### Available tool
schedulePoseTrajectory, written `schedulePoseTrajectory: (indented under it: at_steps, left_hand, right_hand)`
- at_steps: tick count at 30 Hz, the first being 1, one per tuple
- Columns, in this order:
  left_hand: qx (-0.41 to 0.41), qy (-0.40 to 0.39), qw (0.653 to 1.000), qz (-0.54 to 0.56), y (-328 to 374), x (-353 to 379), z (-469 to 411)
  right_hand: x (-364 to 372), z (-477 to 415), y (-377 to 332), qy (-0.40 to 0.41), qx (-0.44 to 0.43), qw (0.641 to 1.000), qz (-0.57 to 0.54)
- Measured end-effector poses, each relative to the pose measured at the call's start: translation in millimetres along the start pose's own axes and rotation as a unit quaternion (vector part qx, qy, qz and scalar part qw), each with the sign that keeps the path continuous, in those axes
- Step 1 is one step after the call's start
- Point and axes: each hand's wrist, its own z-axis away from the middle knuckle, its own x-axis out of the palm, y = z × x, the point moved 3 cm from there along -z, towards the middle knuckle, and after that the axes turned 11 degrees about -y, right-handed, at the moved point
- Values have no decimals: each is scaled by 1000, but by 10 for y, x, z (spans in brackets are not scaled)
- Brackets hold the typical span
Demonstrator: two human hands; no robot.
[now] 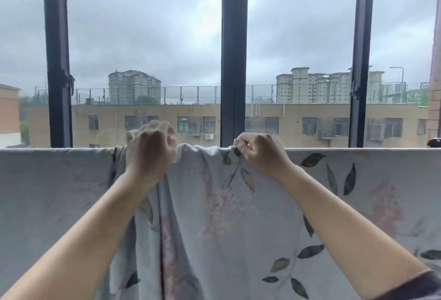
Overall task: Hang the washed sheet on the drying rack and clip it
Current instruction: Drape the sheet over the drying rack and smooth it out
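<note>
Where the soft leaf-printed sheet [214, 216] bunches, left hand [151, 149] and right hand [260, 154] clutch it.

From where I stand, no word, label, brand or number can be read. The sheet [214, 216] carries only printed leaves and faded flowers, no lettering. The buildings [317, 85] beyond the window [233, 61] are too far and blurred to show any sign.
</note>
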Motion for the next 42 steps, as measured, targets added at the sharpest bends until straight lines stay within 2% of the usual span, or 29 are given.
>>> schedulePoseTrajectory:
  at_steps: [3, 6, 10, 14, 18, 20, 23, 25, 27, 29, 33, 35, 37, 40, 42]
  left_hand:
    - [126, -61, 989, 36, 431, 171, 84]
    - [176, -72, 981, 25, 588, 305, 133]
    - [136, -55, 987, 72, 501, 312, 78]
    - [100, -32, 993, 52, 398, 241, -73]
    - [-8, -97, 995, -7, 222, 204, -191]
    - [-31, -80, 995, -54, 220, 194, -139]
    - [64, -17, 997, -35, 461, 225, -28]
    - [149, -43, 988, 1, 713, 325, 48]
    - [193, -76, 978, 5, 883, 454, 94]
    - [190, -68, 980, -1, 908, 517, 70]
    - [98, -50, 993, 35, 911, 498, -115]
    - [78, -59, 995, 6, 954, 547, -145]
    - [90, -60, 994, -34, 944, 654, -44]
    - [151, -5, 987, -50, 908, 813, 341]
    - [183, -16, 981, -66, 907, 992, 734]
  right_hand:
    - [-117, 92, 126, -17, 11, 1000, 17]
    - [-141, 169, 328, -72, 29, 997, 16]
    - [-142, 181, 393, 33, 30, 999, 11]
    - [-211, 98, 241, 79, 11, 995, 54]
    - [-349, 23, 323, 1, 40, 999, 17]
    - [-344, 122, 521, -17, 55, 997, 45]
    - [-307, 314, 715, -6, 38, 997, 62]
    - [-297, 384, 755, -6, -2, 999, 42]
    - [-300, 379, 824, 5, -3, 1000, 20]
    - [-304, 322, 859, 38, 22, 999, 24]
    - [-357, 176, 795, 98, 60, 991, 68]
    - [-326, 152, 775, 73, 78, 991, 77]
    - [-209, 245, 801, 43, 96, 989, 106]
    - [-52, 618, 793, 135, 71, 979, 134]
    - [162, 949, 834, 160, 60, 974, 146]
